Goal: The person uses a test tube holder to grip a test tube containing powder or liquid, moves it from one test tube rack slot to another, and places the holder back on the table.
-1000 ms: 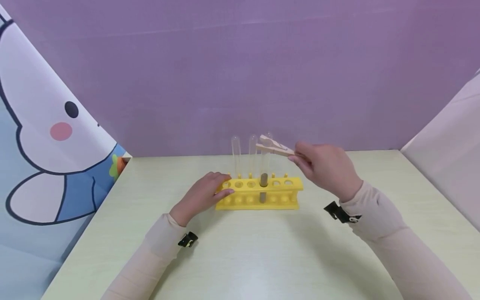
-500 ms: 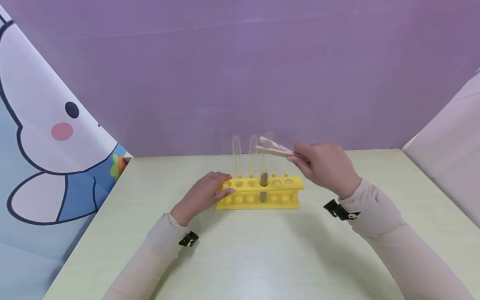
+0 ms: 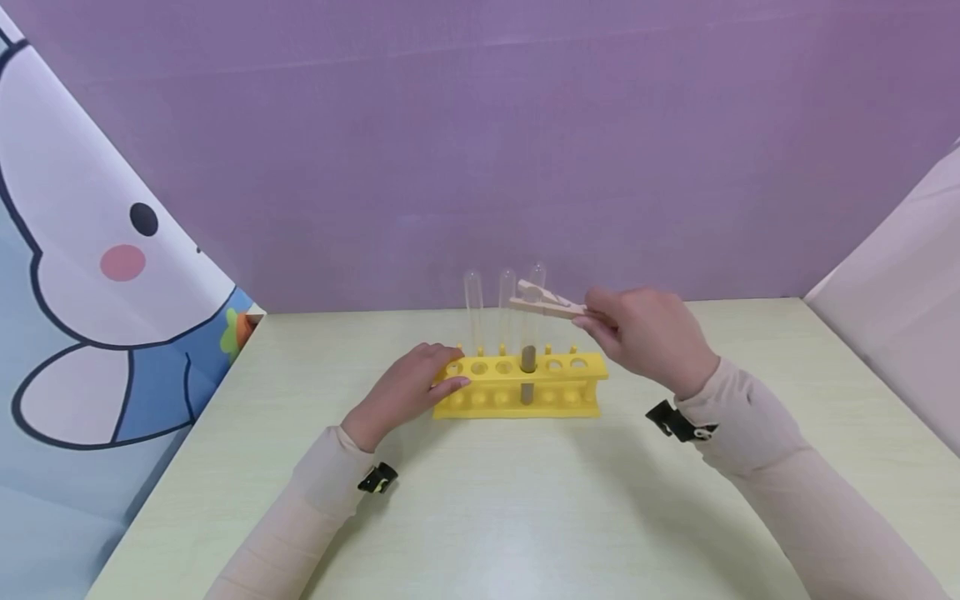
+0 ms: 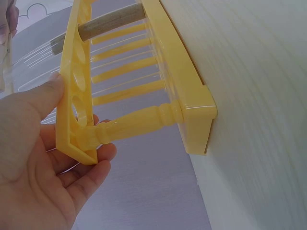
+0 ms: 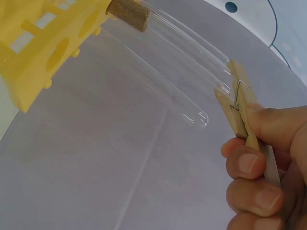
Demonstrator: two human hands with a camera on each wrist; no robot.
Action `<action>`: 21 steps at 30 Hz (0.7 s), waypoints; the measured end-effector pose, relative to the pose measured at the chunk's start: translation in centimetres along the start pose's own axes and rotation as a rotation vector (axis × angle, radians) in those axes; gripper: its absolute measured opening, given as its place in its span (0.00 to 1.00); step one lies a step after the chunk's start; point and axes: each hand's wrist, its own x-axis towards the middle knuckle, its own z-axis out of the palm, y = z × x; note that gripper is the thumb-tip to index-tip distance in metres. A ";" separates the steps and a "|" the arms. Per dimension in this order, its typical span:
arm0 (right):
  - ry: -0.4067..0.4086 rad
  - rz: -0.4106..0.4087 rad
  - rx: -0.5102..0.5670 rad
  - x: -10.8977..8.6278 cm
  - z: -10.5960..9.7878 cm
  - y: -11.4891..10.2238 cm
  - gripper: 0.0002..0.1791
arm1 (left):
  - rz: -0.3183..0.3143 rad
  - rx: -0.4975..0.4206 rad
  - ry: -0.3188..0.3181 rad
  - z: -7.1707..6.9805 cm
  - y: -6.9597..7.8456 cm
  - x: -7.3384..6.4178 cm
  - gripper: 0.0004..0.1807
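Yellow rack [image 3: 480, 412] sits mid-desk [image 3: 480, 500]. Left hand [image 3: 405, 387] grips its left end, fingers wrapped over the top plate. Right hand [image 3: 652, 337] pinches a wooden holder [image 3: 551, 309] between thumb and fingers; prongs straddle the upper part of the brown-filled tube [image 3: 528, 359], contact unclear. That tube stands upright, fourth hole from left. Three clear tubes [image 3: 474, 293] stand rounded end up along rack's far side. Purple backdrop [image 3: 480, 167] beyond.

A wooden clamp [image 3: 547, 308] is held above the upright yellow rack [image 3: 487, 381].
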 end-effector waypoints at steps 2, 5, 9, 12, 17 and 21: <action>-0.014 0.009 0.001 0.0 0.1 0.1 0.16 | -0.002 0.000 -0.002 0.0 0.0 0.0 0.25; -0.021 0.015 -0.001 -0.1 0.3 0.1 0.17 | -0.007 -0.003 -0.007 -0.1 0.0 0.0 0.25; -0.015 0.011 0.001 -0.3 0.6 0.2 0.17 | -0.016 -0.005 -0.016 -0.1 0.1 0.0 0.25; -0.019 0.013 0.006 -0.4 1.0 0.2 0.17 | -0.020 -0.005 -0.020 -0.1 0.1 0.0 0.25; -0.031 0.018 -0.005 -0.7 1.5 0.3 0.19 | -0.012 -0.005 -0.014 0.0 0.0 0.0 0.25; -0.031 0.011 -0.012 -1.0 1.9 0.3 0.21 | -0.006 -0.004 -0.009 0.0 0.0 0.1 0.25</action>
